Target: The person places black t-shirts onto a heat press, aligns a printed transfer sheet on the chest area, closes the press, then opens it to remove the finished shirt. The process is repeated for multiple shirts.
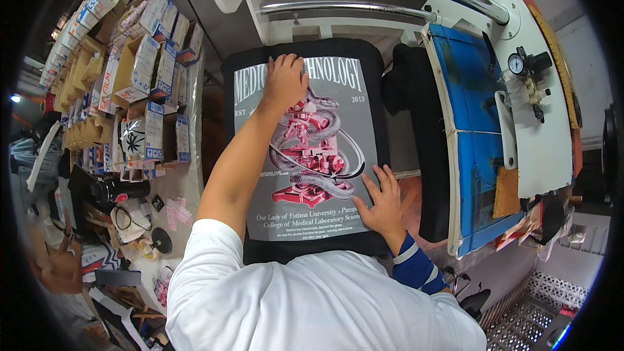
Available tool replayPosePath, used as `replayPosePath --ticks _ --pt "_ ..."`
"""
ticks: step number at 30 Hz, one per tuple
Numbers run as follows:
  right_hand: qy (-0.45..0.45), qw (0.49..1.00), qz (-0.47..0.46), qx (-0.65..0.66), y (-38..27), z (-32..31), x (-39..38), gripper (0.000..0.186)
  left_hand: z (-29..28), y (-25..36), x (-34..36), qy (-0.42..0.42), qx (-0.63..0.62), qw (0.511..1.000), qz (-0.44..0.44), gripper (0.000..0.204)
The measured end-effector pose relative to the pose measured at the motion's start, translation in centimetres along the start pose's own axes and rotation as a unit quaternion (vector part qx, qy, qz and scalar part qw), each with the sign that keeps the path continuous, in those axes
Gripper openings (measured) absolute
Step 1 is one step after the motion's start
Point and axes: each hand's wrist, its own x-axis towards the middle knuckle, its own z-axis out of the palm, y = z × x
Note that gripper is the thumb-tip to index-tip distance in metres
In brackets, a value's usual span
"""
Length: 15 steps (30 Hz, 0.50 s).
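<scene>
Sheet (pixel 312 149) lies under your left hand (pixel 285 83), fingers flat near its top, and right hand (pixel 385 207), fingers wide, right edge.

Print (pixel 311 149) on cloth (pixel 266 251); boxes (pixel 154 127) left

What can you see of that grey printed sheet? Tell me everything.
The grey printed sheet is rectangular and looks like thin film. White lettering runs across top and bottom; between, a grey snake coils around a red microscope. It lies flat on black fabric. The left hand rests over its top edge, the right hand over its lower right edge.
</scene>
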Motion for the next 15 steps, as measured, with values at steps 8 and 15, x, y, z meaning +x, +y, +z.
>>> replayPosePath --ticks 8,15 --pt "0.006 1.000 -0.004 0.016 0.5 -0.1 0.1 0.057 0.8 0.0 -0.5 0.047 -0.028 0.998 -0.007 0.047" --pt "0.025 1.000 0.004 0.010 0.1 -0.3 0.4 0.051 -3.2 -2.8 -2.9 0.196 -0.098 0.974 -0.063 0.032"
